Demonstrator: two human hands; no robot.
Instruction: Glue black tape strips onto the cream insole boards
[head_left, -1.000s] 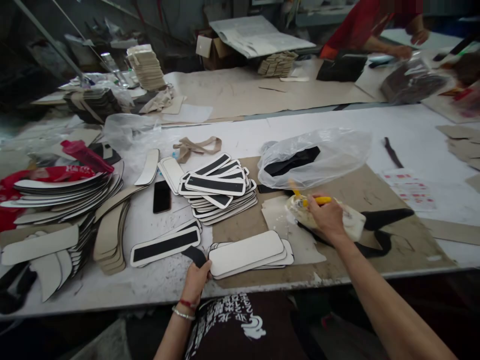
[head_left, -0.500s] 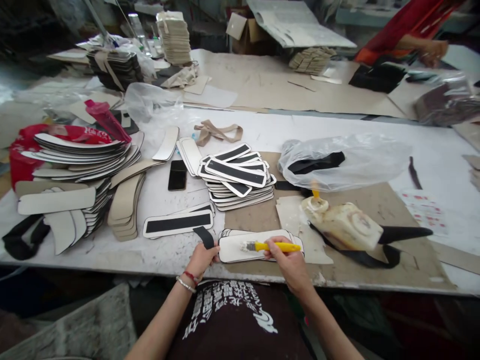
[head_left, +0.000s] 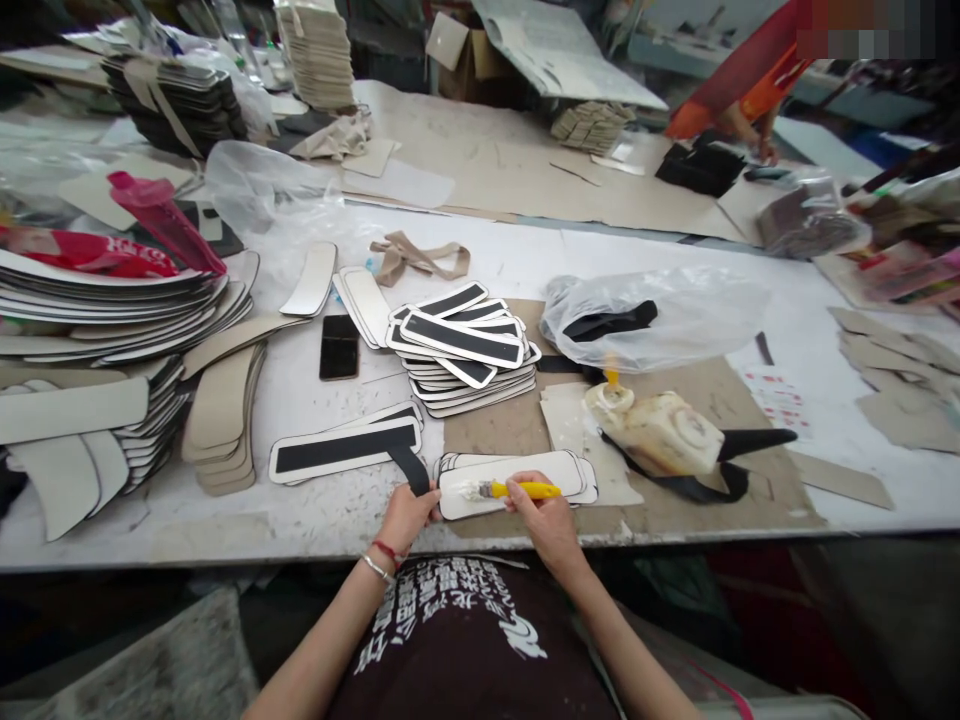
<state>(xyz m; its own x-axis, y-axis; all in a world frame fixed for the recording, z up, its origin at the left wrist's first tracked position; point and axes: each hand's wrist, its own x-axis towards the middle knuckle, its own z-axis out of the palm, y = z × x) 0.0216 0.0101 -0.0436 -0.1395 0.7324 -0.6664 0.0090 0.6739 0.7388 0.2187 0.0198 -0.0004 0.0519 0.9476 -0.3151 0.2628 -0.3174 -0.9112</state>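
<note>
My right hand (head_left: 546,515) grips a yellow-handled brush (head_left: 531,490). Its bristles touch the left part of a white rounded strip (head_left: 517,475), which lies on a few similar pieces at the table's front edge. My left hand (head_left: 409,515) is closed on a black strap (head_left: 411,468) beside that piece's left end. The strap's other end lies over a white piece with a black band (head_left: 337,452). Behind my hands is a stack of white pieces with black bands (head_left: 461,340). A stained, yellowish container (head_left: 679,435) lies to the right of the brush.
A phone (head_left: 340,347) lies left of the stack. Piles of curved strips (head_left: 225,415) fill the left side. A clear plastic bag (head_left: 697,305) with black material sits at the back right. Across the table, a person's hand (head_left: 766,150) is near black material (head_left: 701,163).
The brush has moved a little to the left along the white strip. My left hand still pinches the strap. The camera view has turned slightly to the right.
</note>
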